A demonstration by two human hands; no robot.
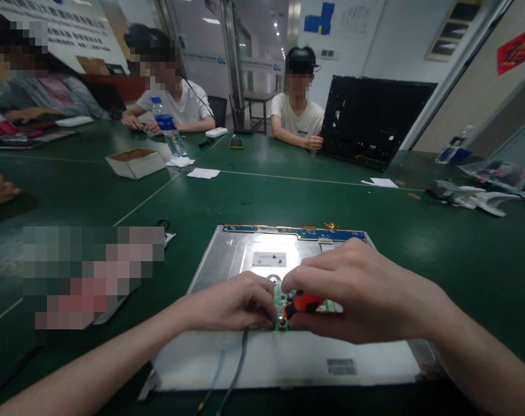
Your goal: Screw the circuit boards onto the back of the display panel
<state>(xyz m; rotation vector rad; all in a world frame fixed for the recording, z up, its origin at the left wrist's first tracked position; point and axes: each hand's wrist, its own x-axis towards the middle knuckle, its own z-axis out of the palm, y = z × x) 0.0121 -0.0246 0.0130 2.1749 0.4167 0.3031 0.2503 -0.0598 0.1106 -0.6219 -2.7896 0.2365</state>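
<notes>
A flat silver display panel [234, 248] lies on the green table in front of me, a blue circuit strip [283, 233] along its far edge. On its middle sits a green circuit board [280, 296], partly covered by my hands. My right hand [353, 292] is closed around a red-and-black screwdriver [306, 301] over the board; its tip is hidden. At the board's left edge, my left hand [245, 300] has its fingers curled and pinched together, what they hold being hidden. A thin dark cable [240, 361] runs from below those fingers toward me.
Several people sit across the table; one [299, 110] steadies a large black panel [375, 118]. Further back are an open box [136, 164], a water bottle [169, 130] and paper pieces [204, 173]. A blurred-out flat item [110, 277] lies left, plastic parts [470, 195] right.
</notes>
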